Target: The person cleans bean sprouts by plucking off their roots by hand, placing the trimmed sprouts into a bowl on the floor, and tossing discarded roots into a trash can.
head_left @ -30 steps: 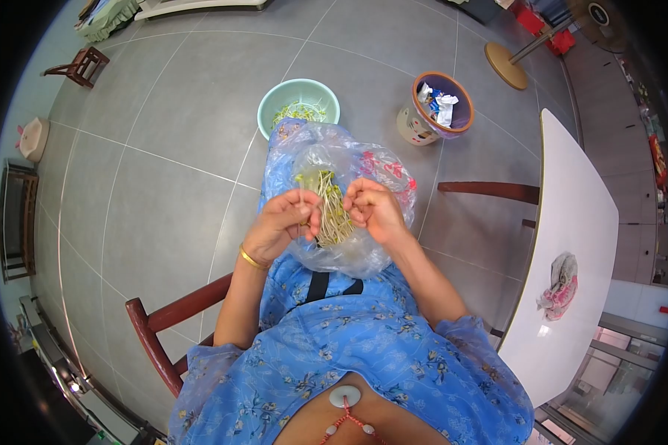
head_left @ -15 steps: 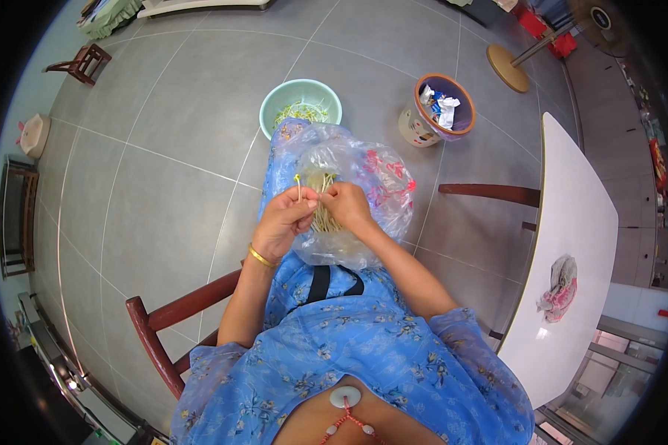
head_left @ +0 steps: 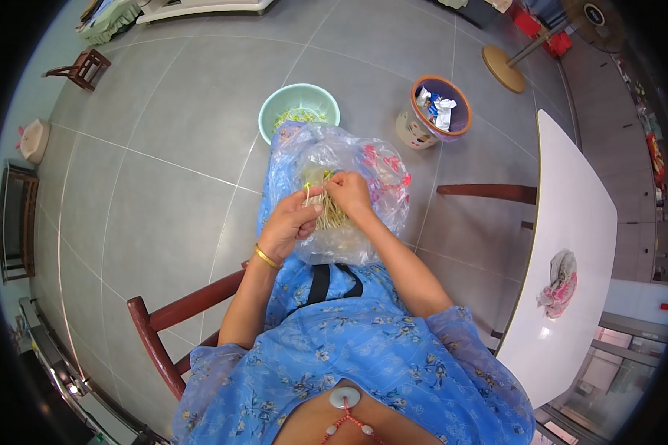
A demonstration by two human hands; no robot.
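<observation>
A clear plastic bag with red print lies open on my lap, and a heap of bean sprouts shows inside it. My left hand, with a gold bangle at the wrist, is closed at the heap's left edge, a yellow-headed bean sprout upright between thumb and fingers. Over the top of the heap, my right hand pinches at the sprouts; its fingertips partly hide what they grip. Beyond my knees, a pale green basin on the floor holds more sprouts.
A bin with wrappers inside stands right of the basin. To my right is a white table with a crumpled grey-and-pink cloth on it. A wooden chair is at my left. A fan base stands at the back right.
My hands, close together before, have moved apart. My right hand has shifted slightly up to the top of the heap; my left still holds a sprout, slightly lower and further right.
</observation>
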